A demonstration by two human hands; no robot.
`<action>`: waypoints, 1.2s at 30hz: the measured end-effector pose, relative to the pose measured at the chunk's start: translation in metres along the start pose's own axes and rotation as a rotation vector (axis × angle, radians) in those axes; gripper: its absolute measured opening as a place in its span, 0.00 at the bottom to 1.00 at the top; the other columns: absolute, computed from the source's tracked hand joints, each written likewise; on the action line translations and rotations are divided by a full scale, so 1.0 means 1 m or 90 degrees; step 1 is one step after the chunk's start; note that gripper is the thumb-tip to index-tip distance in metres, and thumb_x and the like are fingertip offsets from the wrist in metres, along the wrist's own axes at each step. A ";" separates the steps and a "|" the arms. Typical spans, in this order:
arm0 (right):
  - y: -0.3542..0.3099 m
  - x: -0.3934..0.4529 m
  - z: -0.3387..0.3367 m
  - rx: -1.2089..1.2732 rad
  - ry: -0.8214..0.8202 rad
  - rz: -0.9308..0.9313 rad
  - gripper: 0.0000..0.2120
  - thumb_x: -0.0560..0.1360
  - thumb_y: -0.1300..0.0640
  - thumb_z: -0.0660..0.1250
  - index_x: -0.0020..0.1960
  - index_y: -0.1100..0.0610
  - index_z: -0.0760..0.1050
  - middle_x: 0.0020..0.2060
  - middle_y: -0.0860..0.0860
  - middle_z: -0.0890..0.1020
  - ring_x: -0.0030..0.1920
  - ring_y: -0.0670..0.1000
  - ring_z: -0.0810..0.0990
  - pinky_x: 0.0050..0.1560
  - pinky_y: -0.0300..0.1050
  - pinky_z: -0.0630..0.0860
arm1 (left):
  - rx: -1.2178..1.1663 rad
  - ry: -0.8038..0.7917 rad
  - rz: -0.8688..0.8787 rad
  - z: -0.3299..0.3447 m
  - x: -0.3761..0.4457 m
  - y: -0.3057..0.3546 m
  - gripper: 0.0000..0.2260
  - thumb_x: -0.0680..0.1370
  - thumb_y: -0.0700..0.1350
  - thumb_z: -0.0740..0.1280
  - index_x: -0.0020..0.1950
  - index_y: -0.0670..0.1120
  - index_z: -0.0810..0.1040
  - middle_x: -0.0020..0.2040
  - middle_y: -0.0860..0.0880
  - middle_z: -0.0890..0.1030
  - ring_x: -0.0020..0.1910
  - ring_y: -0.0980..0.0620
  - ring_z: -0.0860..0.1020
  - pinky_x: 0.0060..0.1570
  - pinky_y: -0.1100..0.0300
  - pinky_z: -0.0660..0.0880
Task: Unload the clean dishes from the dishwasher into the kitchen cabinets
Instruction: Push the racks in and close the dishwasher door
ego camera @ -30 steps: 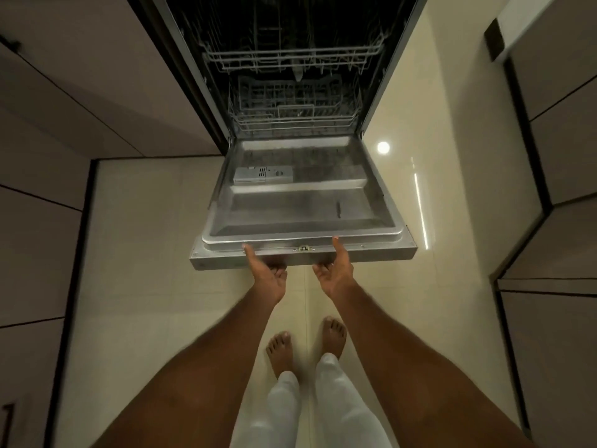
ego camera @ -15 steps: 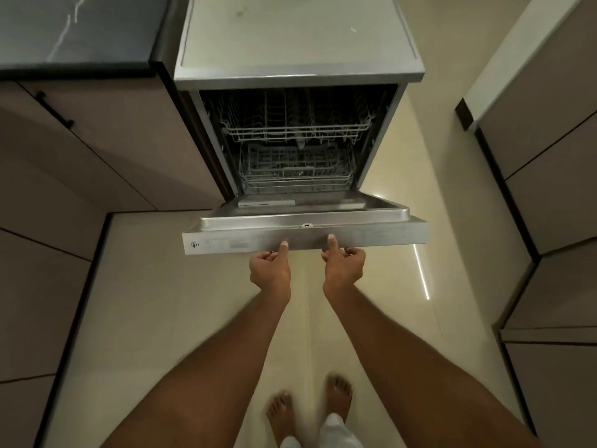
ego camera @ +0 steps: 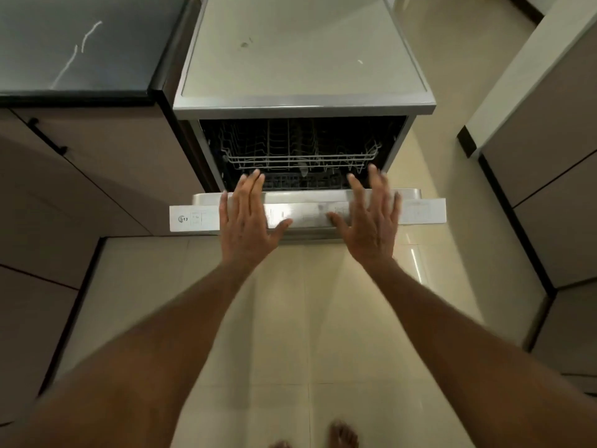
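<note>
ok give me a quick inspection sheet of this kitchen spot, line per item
surface: dishwasher top bare apart from small marks; dark countertop to its left.
job's things: dishwasher door partly open; upper rack shows no dishes; the lower one is mostly hidden.
clutter: nothing seen.
grippers: left hand and right hand spread flat, fingers straight, over the door's edge; contact cannot be told.
cables: nothing seen.
surroundings: cabinets on both sides, pale tiled floor, bare feet at the bottom edge.

Steel dishwasher, door half-raised, upper rack bare.
</note>
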State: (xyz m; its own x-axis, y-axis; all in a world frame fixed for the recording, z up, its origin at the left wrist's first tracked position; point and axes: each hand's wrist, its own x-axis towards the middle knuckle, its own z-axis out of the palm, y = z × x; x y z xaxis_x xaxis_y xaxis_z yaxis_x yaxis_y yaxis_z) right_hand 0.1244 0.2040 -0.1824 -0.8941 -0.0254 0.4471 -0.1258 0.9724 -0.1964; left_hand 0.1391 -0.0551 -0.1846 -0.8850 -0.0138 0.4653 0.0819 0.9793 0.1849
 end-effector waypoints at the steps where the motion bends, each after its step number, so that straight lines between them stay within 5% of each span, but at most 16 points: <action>1: 0.005 0.014 0.004 -0.025 -0.045 -0.099 0.37 0.83 0.31 0.54 0.85 0.49 0.55 0.86 0.54 0.50 0.85 0.59 0.48 0.81 0.67 0.53 | 0.027 -0.029 0.067 0.004 0.012 -0.007 0.45 0.78 0.74 0.57 0.85 0.45 0.53 0.85 0.51 0.53 0.84 0.50 0.53 0.81 0.42 0.53; 3: 0.009 0.033 0.016 -0.061 -0.119 -0.184 0.33 0.86 0.35 0.47 0.86 0.50 0.48 0.86 0.53 0.45 0.85 0.57 0.42 0.82 0.67 0.53 | 0.061 -0.071 0.157 0.012 0.032 -0.019 0.44 0.80 0.72 0.54 0.86 0.44 0.47 0.86 0.50 0.47 0.85 0.50 0.47 0.81 0.41 0.53; 6: 0.008 0.051 0.027 -0.064 -0.104 -0.160 0.34 0.86 0.34 0.46 0.86 0.50 0.47 0.86 0.52 0.45 0.86 0.56 0.42 0.83 0.63 0.51 | 0.081 -0.072 0.207 0.022 0.054 -0.029 0.44 0.81 0.72 0.51 0.86 0.44 0.43 0.86 0.48 0.44 0.85 0.49 0.45 0.82 0.42 0.54; 12: 0.006 0.093 0.032 -0.056 -0.075 -0.165 0.45 0.81 0.24 0.48 0.87 0.52 0.45 0.86 0.53 0.43 0.86 0.56 0.42 0.83 0.63 0.53 | 0.085 -0.081 0.212 0.024 0.096 -0.029 0.50 0.78 0.77 0.52 0.85 0.41 0.43 0.86 0.46 0.41 0.85 0.47 0.43 0.81 0.41 0.55; 31: 0.007 0.203 0.065 -0.069 0.038 -0.177 0.52 0.77 0.21 0.50 0.86 0.56 0.44 0.86 0.56 0.43 0.85 0.60 0.42 0.82 0.67 0.51 | 0.111 -0.017 0.206 0.044 0.205 -0.040 0.53 0.77 0.78 0.52 0.85 0.39 0.41 0.86 0.44 0.41 0.85 0.45 0.43 0.82 0.41 0.55; 36: 0.007 0.215 0.069 -0.069 0.020 -0.173 0.54 0.75 0.18 0.49 0.86 0.55 0.50 0.86 0.55 0.49 0.85 0.58 0.46 0.82 0.66 0.50 | 0.101 -0.023 0.209 0.052 0.219 -0.045 0.50 0.77 0.78 0.52 0.85 0.43 0.49 0.86 0.46 0.48 0.85 0.47 0.48 0.82 0.44 0.54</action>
State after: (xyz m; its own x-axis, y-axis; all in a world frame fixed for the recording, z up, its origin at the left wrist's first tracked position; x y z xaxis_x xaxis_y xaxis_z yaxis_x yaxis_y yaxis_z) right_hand -0.0980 0.1896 -0.1479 -0.8196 -0.2831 0.4980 -0.3114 0.9499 0.0276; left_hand -0.0822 -0.0913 -0.1356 -0.8388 0.3114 0.4466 0.2954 0.9494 -0.1071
